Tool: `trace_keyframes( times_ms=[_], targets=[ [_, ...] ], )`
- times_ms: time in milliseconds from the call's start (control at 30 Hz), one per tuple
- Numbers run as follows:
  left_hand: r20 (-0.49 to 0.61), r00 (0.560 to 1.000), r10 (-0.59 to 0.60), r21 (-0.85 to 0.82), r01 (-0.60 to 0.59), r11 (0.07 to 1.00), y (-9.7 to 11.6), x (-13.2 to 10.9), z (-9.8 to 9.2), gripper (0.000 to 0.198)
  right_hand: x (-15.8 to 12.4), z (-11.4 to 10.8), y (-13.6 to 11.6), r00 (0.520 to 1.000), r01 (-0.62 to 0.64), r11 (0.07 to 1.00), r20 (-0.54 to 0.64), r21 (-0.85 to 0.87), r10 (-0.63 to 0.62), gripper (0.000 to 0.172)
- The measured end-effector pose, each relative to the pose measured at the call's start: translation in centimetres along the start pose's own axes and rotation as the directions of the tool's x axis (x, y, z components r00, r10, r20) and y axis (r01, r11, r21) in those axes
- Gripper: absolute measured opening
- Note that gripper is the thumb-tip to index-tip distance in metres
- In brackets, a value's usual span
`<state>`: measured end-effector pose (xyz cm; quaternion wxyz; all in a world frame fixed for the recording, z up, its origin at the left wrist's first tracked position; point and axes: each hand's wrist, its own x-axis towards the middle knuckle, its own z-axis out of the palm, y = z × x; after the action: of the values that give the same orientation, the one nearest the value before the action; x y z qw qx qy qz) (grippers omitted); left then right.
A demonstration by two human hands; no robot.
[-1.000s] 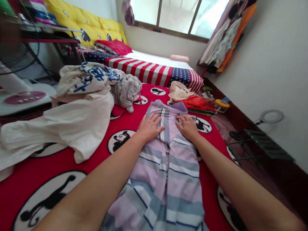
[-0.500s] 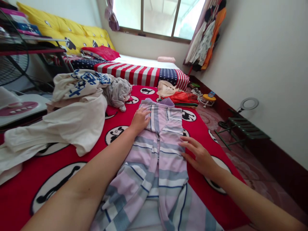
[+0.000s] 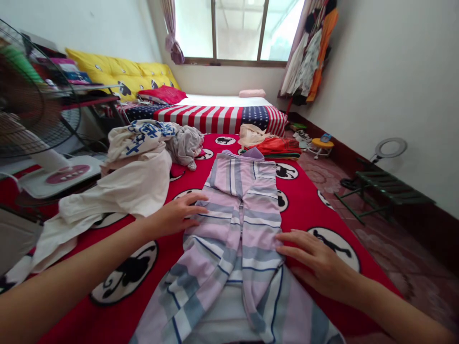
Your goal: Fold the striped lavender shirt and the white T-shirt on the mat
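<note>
Two hands lay open, fingers spread, grasping nothing: the left hand (image 3: pixel 175 215) rested at the left edge of the pink-and-grey striped cotton trousers (image 3: pixel 236 239), and the right hand (image 3: pixel 315 260) touched their right edge. The trousers lay flat and centred, waistband far, legs near, on a red mat with black cat prints (image 3: pixel 308 210). A rumpled cream cloth heap (image 3: pixel 122 191) sat just left of them.

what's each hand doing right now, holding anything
left hand: open, holding nothing, at the edge of the striped trousers
right hand: open, holding nothing, at their other edge
</note>
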<state>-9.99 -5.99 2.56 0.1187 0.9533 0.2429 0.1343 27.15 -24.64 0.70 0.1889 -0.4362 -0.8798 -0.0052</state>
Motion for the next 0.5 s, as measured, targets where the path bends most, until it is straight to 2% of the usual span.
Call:
trace_keyframes(
  times_ms=[133, 267, 367, 433, 500],
  targets=[
    [0.146, 0.988, 0.053, 0.011, -0.055, 0.998, 2.3, -4.3, -1.3, 0.042, 0.4, -0.6, -1.1, 0.993, 0.104, 0.994, 0.055, 0.029, -0.105, 0.049],
    [0.272, 0.958, 0.094, -0.004, -0.096, 0.995, 4.9, -6.5, -2.3, 0.066, 1.5, -1.7, -2.4, 0.961, 0.175, 0.978, 0.198, 0.11, -0.194, 0.063],
    [0.338, 0.929, 0.153, -0.079, -0.134, 0.988, 6.7, -7.0, -2.1, 0.067, 2.1, -1.7, -3.5, 0.926, 0.225, 0.955, 0.263, 0.195, -0.272, 0.061],
    [0.339, 0.919, 0.202, -0.172, -0.151, 0.973, 7.9, -6.7, -2.0, 0.061, 2.4, -1.5, -4.3, 0.922, 0.239, 0.934, 0.241, 0.264, -0.304, 0.052],
    [0.309, 0.927, 0.213, -0.297, -0.119, 0.947, 8.9, -5.5, -2.1, 0.055, 3.1, -1.3, -4.9, 0.942, 0.2, 0.907, 0.182, 0.37, -0.282, 0.044]
  ],
)
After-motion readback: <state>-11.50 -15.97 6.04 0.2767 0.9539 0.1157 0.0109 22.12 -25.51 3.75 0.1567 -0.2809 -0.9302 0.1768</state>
